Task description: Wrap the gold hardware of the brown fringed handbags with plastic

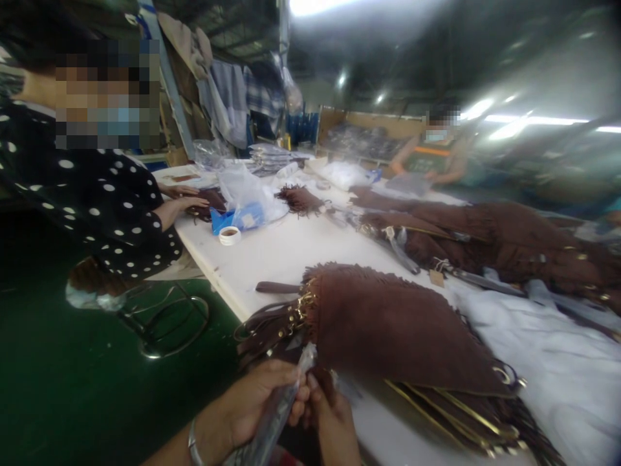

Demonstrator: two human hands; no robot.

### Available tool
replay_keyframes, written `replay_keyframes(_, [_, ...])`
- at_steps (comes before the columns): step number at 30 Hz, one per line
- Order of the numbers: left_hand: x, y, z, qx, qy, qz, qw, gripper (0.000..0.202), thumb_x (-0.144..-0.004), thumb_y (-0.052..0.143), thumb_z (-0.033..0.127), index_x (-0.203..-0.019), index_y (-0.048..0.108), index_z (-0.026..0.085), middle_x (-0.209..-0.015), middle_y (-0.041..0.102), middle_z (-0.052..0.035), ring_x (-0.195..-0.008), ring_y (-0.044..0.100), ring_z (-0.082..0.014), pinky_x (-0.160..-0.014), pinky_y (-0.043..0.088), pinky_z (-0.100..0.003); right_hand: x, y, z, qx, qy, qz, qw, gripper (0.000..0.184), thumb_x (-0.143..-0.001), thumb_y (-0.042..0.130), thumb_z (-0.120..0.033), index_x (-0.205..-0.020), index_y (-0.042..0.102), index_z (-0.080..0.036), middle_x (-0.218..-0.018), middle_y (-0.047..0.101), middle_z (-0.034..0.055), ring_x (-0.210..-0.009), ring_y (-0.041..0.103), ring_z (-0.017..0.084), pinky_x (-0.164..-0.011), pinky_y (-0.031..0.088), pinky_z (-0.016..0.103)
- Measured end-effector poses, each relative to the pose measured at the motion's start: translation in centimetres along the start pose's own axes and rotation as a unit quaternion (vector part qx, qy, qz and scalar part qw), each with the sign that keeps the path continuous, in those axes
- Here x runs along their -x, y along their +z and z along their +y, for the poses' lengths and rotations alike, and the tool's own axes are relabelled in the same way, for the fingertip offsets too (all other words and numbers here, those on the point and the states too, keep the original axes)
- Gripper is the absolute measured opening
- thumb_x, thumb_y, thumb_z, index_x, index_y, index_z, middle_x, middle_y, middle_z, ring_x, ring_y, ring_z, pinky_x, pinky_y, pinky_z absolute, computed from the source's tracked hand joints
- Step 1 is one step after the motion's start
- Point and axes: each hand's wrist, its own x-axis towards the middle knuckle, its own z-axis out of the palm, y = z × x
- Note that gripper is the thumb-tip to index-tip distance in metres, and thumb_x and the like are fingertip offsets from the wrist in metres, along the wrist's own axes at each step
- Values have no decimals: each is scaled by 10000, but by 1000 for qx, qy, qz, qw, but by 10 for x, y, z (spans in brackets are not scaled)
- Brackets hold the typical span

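My left hand (257, 398), with a metal bangle at its wrist, is closed around a long dark strip wrapped in clear plastic (274, 424). The wrapped end sticks up past my thumb. Close beside it, my right hand (332, 421) is pinched shut near a dark brown piece; what its fingertips hold is hidden. Just beyond both hands lies a stack of brown fringed leather bags (383, 323) with gold zippers. Brown straps with gold clasps (295, 317) hang off the stack's left side, over the table edge.
The white table (272, 252) carries more brown bags (509, 239), white wrapping (538, 362), a tape roll (229, 235) and a plastic bag (247, 194). A person in polka dots (97, 207) sits at left above a stool (169, 323); another person (431, 158) is across the table.
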Motion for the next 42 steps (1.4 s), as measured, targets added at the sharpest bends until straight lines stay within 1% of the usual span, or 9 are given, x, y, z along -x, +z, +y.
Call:
replay_keyframes(4, [1,-8,-2,-32,-1,-9,999,243,-865,649,258,-845,680,17,-780,646,-142,-598,638,-162,-567,512,-242,1,3,-1,0,-31,27,999,544,-769,671,-620,-1014,683,-135,-539,552,-25,-456,465,97,-417,357,178])
replay_keyframes(9, [0,-11,-1,-47,0,8,999,268,-859,668,279,-949,691,28,-713,625,-94,-521,593,-123,-510,476,-203,-1,2,6,12,-32,45,998,591,-719,686,-667,-933,698,-116,-479,498,-42,-404,402,80,-401,321,177])
replay_keyframes(16, [2,-7,-2,-53,31,13,998,203,-891,610,269,-809,642,87,-685,611,-70,-465,552,-100,-472,424,-185,17,8,3,105,-48,163,980,705,-720,643,-726,-1083,699,-124,-496,546,-17,-444,489,115,-428,392,197])
replay_keyframes(21, [6,-5,-2,-69,43,8,997,233,-885,627,309,-768,610,107,-687,603,-59,-461,547,-98,-465,400,-184,17,18,-3,8,-18,145,989,603,-665,724,-690,-906,705,-138,-471,526,-32,-411,443,83,-400,364,171])
replay_keyframes(24, [7,-3,-2,-80,51,3,995,243,-889,624,328,-779,601,113,-680,593,-54,-469,549,-105,-482,415,-199,12,22,-7,-15,-16,109,994,565,-701,699,-686,-778,679,-127,-454,511,-31,-390,410,62,-388,335,160])
replay_keyframes(29, [6,-1,-2,-81,66,0,995,201,-915,591,282,-828,604,102,-655,571,-41,-447,511,-82,-525,438,-215,2,20,-5,-11,-22,73,997,511,-700,741,-625,-805,629,-138,-517,567,-20,-401,453,71,-386,342,163])
replay_keyframes(33, [5,-3,-3,-12,10,14,1000,103,-881,644,200,-879,599,108,-633,533,-12,-446,470,-52,-468,351,-151,-6,10,-1,9,17,30,999,568,-696,713,-669,-839,610,-129,-526,553,-28,-412,420,69,-406,345,183])
replay_keyframes(37, [3,-5,-3,104,-67,18,992,76,-856,660,136,-884,591,126,-653,520,-4,-435,418,-29,-434,258,-125,-5,8,-5,64,12,48,997,533,-725,686,-659,-781,635,-131,-517,497,-50,-446,367,66,-419,300,187])
replay_keyframes(42, [1,-6,-1,226,-143,-22,963,75,-867,625,121,-860,590,55,-661,514,-6,-431,411,-15,-433,275,-115,-1,11,-10,119,-40,92,988,385,-797,644,-547,-796,691,-165,-653,675,20,-607,581,169,-555,441,240])
